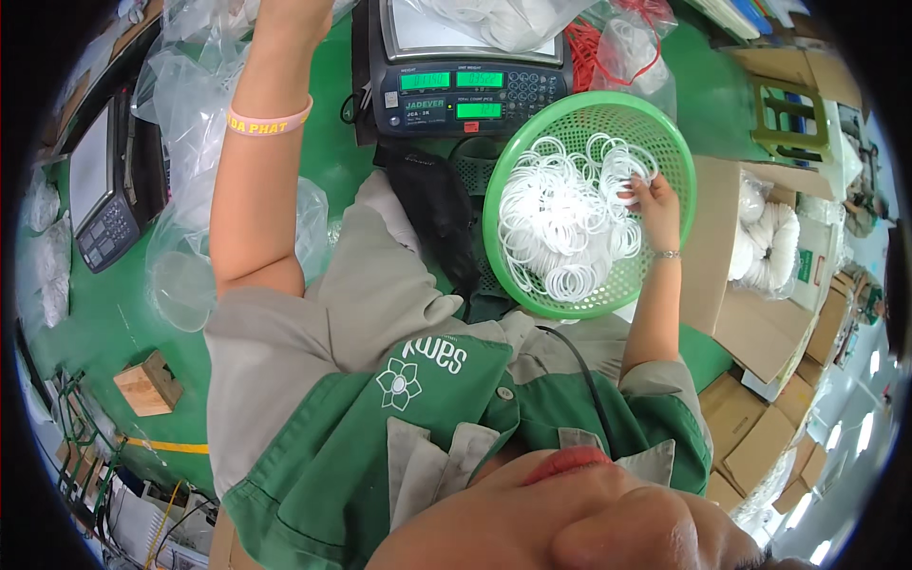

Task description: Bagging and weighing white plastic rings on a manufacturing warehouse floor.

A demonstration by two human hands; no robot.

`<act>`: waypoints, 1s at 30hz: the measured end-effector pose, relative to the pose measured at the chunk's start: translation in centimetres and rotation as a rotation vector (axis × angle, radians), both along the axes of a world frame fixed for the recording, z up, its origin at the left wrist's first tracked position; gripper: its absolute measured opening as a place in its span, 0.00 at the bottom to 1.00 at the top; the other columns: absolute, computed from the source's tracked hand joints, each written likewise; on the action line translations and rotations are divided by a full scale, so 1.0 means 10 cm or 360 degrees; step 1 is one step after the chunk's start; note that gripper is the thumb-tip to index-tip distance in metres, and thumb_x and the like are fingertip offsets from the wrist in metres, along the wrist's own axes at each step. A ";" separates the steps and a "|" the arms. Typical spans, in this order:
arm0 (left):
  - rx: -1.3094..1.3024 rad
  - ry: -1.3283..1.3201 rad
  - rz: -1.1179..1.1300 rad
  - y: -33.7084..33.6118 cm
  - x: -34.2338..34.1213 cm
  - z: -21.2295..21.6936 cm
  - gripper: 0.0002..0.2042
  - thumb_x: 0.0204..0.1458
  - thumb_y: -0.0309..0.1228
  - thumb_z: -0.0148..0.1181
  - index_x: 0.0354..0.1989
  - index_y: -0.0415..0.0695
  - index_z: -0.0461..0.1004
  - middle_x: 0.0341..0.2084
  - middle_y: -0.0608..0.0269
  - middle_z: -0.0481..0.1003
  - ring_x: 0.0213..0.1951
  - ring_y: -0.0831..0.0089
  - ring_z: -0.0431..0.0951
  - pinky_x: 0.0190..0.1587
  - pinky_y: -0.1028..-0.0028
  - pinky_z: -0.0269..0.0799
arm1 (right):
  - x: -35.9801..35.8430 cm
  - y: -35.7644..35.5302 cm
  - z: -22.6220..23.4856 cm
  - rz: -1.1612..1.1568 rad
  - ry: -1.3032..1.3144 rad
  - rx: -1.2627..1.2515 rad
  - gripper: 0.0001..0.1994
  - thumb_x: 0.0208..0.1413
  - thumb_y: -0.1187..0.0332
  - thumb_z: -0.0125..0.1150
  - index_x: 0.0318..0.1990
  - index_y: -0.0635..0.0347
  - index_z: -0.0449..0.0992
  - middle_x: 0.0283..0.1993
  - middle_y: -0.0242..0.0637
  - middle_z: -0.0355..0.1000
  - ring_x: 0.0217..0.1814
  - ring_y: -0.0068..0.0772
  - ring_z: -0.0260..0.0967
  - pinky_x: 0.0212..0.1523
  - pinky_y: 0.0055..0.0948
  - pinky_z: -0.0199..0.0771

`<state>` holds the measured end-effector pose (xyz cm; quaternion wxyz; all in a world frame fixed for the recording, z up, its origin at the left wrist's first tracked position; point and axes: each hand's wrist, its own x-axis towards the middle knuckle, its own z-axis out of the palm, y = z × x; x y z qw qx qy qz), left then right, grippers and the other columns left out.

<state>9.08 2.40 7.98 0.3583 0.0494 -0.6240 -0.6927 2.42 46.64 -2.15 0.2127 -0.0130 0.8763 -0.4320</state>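
Observation:
My right hand (pixel 655 207) reaches into a green perforated plastic basket (pixel 686 171), its fingers closed on a few thin white rings (pixel 629 171). Below and beside it lies a heap of the same white rings (pixel 559 214), loose and overlapping. My left hand (pixel 302 11) is at the top edge of the picture, with the fingers cut off from view. On that arm is a pink wristband. Just beyond the basket, a dark counting scale (pixel 475 104) has green lit displays, and a clear plastic bag (pixel 518 21) lies on its pan.
To the left stands a second scale (pixel 106 190), with clear plastic bags (pixel 185 256) between it and my arm. Red strings (pixel 594 57) lie behind the basket. At the right is an open cardboard box (pixel 712 247) with white bundles. A wooden block (pixel 148 383) sits on the green floor.

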 end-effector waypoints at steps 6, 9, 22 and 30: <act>-0.0018 0.0033 -0.0074 -0.04 0.01 -0.01 0.30 0.52 0.28 0.53 0.63 0.41 0.50 0.50 0.50 0.66 0.20 0.87 0.63 0.22 0.86 0.63 | -0.15 -0.99 1.03 0.0326 0.0625 -0.0444 0.12 0.58 0.68 0.51 0.44 0.69 0.69 0.36 0.39 0.74 0.34 0.25 0.73 0.33 0.20 0.72; 0.0010 0.0046 -0.0056 0.07 -0.07 0.06 0.29 0.52 0.28 0.53 0.63 0.42 0.51 0.49 0.51 0.67 0.20 0.87 0.63 0.22 0.86 0.63 | -0.28 -1.38 1.40 0.0431 0.0578 -0.0805 0.12 0.57 0.70 0.52 0.44 0.70 0.69 0.36 0.40 0.74 0.35 0.26 0.74 0.35 0.21 0.73; -0.0107 -0.0405 -0.0962 0.77 0.08 -0.21 0.11 0.56 0.34 0.53 0.38 0.40 0.73 0.23 0.71 0.73 0.23 0.88 0.68 0.22 0.86 0.60 | 0.00 -1.80 1.38 0.0802 -0.0029 -0.0685 0.10 0.54 0.69 0.57 0.39 0.66 0.71 0.32 0.36 0.75 0.30 0.23 0.74 0.28 0.16 0.72; 0.0024 -0.0421 -0.0907 0.78 0.06 -0.31 0.11 0.55 0.35 0.53 0.40 0.40 0.73 0.26 0.68 0.76 0.28 0.86 0.73 0.24 0.86 0.63 | -0.04 -1.61 1.30 0.0644 0.0122 -0.0595 0.09 0.53 0.71 0.57 0.40 0.66 0.72 0.30 0.30 0.73 0.28 0.16 0.70 0.26 0.14 0.67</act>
